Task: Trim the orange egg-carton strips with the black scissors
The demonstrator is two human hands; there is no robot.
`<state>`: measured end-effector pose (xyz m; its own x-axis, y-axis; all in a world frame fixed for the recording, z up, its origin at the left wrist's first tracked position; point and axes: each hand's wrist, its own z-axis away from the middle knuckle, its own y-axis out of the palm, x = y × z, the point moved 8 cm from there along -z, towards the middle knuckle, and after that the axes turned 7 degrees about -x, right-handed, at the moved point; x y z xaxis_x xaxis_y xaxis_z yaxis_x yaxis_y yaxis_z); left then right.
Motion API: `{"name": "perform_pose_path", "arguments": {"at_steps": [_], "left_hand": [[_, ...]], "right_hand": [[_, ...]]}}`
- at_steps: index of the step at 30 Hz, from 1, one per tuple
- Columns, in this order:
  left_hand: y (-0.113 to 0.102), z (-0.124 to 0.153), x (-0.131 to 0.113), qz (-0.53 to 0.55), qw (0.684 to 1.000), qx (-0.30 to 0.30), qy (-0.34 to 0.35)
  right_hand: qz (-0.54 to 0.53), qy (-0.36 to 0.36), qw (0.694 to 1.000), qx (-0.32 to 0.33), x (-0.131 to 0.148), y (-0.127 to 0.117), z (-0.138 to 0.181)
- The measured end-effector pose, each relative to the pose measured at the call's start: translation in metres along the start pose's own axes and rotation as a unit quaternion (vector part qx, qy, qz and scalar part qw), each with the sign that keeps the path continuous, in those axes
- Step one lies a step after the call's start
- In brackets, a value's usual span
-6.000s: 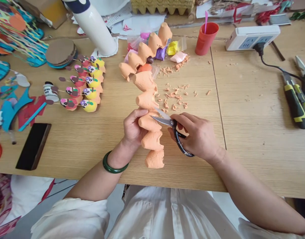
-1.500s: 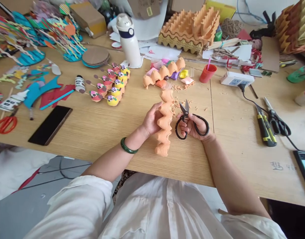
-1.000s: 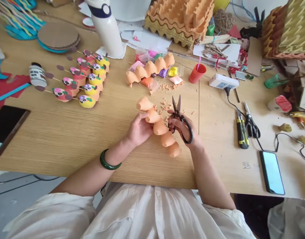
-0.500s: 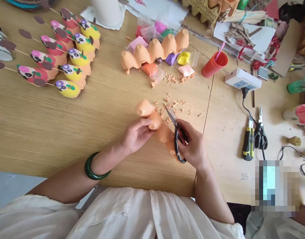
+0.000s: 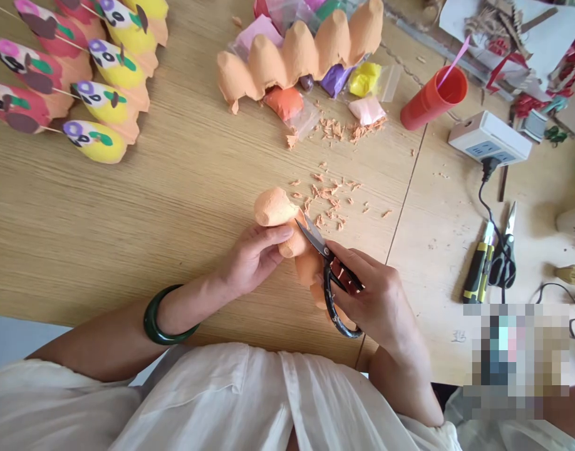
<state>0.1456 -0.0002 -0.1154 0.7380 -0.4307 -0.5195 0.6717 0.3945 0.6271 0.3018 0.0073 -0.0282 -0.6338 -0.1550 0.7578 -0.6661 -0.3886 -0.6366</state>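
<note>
An orange strip of egg carton [image 5: 274,207] with several bumps slants across the table in front of me. My left hand [image 5: 255,258] pinches it between thumb and fingers near its upper end. Black-handled scissors [image 5: 326,250] are in my right hand [image 5: 376,291], their blades slightly apart at the strip's edge just beyond my left thumb. My right hand partly covers the strip's lower end. Small orange paper scraps [image 5: 332,195] lie scattered just past the blades.
Another orange carton strip [image 5: 299,53] stands among bagged coloured clay [image 5: 282,102]. Painted bird-like carton figures [image 5: 97,141] sit at the left. A red cup [image 5: 433,99], power strip [image 5: 490,139], utility knife [image 5: 478,269] and second scissors [image 5: 503,260] lie to the right. Another person is at lower right, partly blurred.
The scissors have moved left and turned, so their blades now meet the strip's edge near my left thumb instead of pointing past it. The camera view has shifted closer to the table.
</note>
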Motion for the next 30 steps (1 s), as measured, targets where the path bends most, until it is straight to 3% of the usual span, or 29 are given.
{"name": "perform_pose_path", "arguments": {"at_steps": [13,21,26,30], "left_hand": [[-0.015,0.005,0.016,0.014,0.996,-0.041,-0.074],[-0.008,0.009,0.016,0.031,0.998,-0.032,-0.039],[-0.009,0.007,0.018,0.024,0.999,-0.023,-0.039],[-0.004,0.006,0.009,0.017,1.000,-0.004,-0.019]], "right_hand": [[0.126,-0.044,0.991,0.002,0.022,-0.003,0.014],[0.238,-0.086,0.967,-0.019,0.029,0.001,0.015],[0.198,-0.045,0.979,0.008,0.019,-0.002,0.014],[0.056,0.041,0.997,0.031,0.006,-0.009,0.007]]}}
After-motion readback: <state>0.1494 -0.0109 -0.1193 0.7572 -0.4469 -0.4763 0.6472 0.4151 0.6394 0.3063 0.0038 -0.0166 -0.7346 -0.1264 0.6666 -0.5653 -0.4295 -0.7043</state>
